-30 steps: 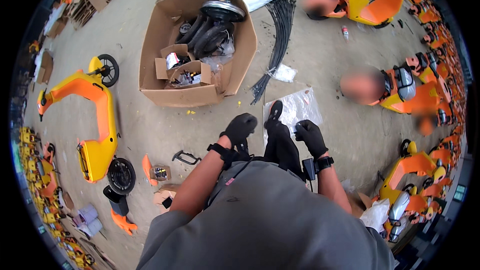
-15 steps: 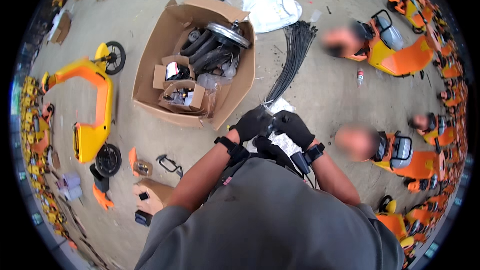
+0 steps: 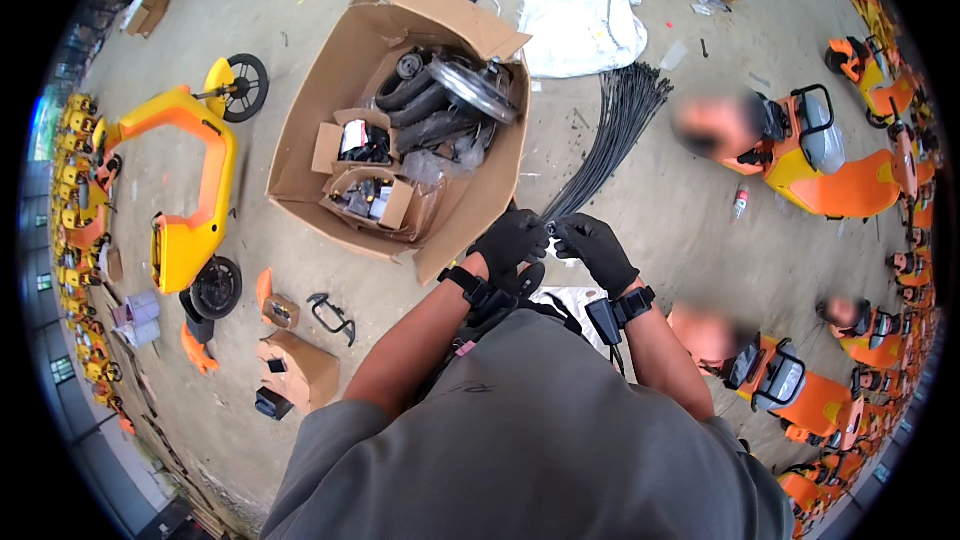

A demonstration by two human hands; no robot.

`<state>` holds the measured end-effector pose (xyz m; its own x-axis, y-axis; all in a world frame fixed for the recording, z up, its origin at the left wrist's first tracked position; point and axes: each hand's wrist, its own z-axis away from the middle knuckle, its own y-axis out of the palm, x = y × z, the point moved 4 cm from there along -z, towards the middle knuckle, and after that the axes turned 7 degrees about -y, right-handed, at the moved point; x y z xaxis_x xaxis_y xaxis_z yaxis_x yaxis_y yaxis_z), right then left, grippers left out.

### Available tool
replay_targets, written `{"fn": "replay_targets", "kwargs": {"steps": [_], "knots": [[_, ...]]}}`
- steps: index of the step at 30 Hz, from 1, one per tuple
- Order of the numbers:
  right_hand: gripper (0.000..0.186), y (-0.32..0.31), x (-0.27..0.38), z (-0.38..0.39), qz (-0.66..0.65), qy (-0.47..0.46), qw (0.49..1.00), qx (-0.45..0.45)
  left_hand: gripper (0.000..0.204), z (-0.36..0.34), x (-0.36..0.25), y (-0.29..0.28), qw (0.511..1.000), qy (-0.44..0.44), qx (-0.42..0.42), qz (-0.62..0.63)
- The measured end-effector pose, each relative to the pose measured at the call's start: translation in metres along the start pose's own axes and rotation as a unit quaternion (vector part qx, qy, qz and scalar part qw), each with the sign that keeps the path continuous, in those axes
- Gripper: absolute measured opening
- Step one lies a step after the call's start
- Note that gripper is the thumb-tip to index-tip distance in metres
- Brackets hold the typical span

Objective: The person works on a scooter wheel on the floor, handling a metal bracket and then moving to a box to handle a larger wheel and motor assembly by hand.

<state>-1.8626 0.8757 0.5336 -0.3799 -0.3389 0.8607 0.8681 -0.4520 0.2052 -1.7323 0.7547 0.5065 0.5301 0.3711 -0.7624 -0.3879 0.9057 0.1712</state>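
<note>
Both my hands wear black gloves and meet in front of my body. Between their fingertips is a small dark piece with a shiny spot [image 3: 551, 228], too small to name. My left hand [image 3: 508, 242] is closed at its left side, with the fingers bent. From the right my right hand [image 3: 598, 252] pinches toward the same piece with thumb and forefinger. Just beyond the fingertips lies the narrow end of a bundle of long black cables [image 3: 612, 148], fanned out at the far end. Whether the piece belongs to a cable is hidden by the gloves.
An open cardboard box [image 3: 300, 155] with tyres, a wheel [image 3: 470, 90] and smaller boxes stands ahead left. Behind the cables lies a white sack [image 3: 580, 20]. A yellow-orange scooter frame [image 3: 215, 175] is at left; scooters [image 3: 850, 180] line the right. A bottle [image 3: 740, 203] lies on the floor.
The view has shifted, so the box, sack and cables sit farther right. My fingertips have come up and closer to the cable bundle's narrow end, still together around the small piece.
</note>
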Motion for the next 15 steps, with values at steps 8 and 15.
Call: {"fn": "replay_targets", "kwargs": {"steps": [8,15], "knots": [[0.02,-0.058,0.046,-0.119,0.062,0.037,0.997,-0.021,0.014,-0.099,-0.032,-0.08,0.972,0.176,-0.062,-0.143],[0.03,-0.06,0.086,-0.239,0.125,0.05,0.991,-0.007,0.011,-0.091,-0.068,-0.147,0.977,-0.032,-0.119,0.175]]}}
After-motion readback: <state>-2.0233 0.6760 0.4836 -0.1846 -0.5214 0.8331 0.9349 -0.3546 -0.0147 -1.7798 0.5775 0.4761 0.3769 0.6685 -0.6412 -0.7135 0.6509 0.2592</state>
